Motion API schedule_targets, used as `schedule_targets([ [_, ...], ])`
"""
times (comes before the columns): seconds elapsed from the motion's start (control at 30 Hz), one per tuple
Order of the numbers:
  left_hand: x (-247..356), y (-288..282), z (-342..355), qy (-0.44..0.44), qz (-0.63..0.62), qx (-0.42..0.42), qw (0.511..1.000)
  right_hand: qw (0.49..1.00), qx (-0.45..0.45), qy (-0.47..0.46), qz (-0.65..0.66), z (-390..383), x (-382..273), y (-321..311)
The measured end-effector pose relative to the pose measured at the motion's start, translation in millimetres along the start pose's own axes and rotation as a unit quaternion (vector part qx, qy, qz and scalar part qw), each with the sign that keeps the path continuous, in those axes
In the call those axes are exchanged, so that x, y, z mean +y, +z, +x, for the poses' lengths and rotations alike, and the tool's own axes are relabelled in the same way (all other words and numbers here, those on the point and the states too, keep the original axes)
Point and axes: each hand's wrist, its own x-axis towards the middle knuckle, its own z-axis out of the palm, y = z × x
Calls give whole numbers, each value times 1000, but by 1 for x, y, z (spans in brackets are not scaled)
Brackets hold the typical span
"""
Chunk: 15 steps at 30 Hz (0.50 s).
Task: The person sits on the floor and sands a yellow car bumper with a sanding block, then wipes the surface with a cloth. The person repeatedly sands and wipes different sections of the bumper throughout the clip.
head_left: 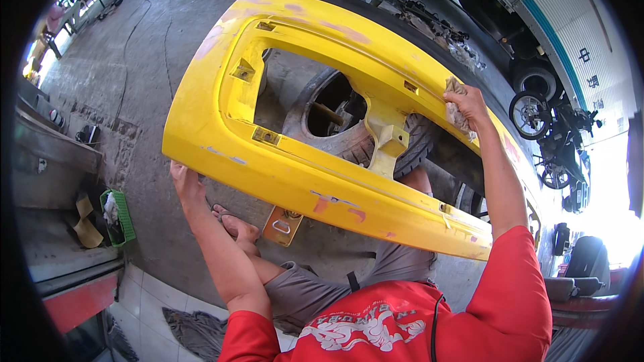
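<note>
A long yellow vehicle bumper point(191, 114) with large openings is tilted across the view in front of me. Pinkish filler patches and scuffs mark its paint. My left hand point(188, 184) grips its lower edge near the left end, the fingers partly hidden behind it. On the upper bar, toward the right, my right hand point(471, 104) presses a crumpled brownish-grey rag point(456, 121) against the yellow surface. The rag hangs below my fingers over the inner edge.
Through the openings a worn tyre point(293, 121) shows beneath the bumper. An orange box point(282, 226) sits near my foot. At left stands a green basket point(119, 218); dark cloth point(194, 332) lies on tiles. A motorcycle point(563, 131) and white truck body point(580, 33) are at right.
</note>
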Motion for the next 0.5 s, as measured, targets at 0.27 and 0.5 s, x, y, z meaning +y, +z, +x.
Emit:
schedule_targets([
  [0.27,9,4,0,-14,24,43,999,998,42,39,-3,-11,32,-30],
  [0.5,2,7,-3,30,14,-32,999,999,38,-5,-20,-15,21,-17],
])
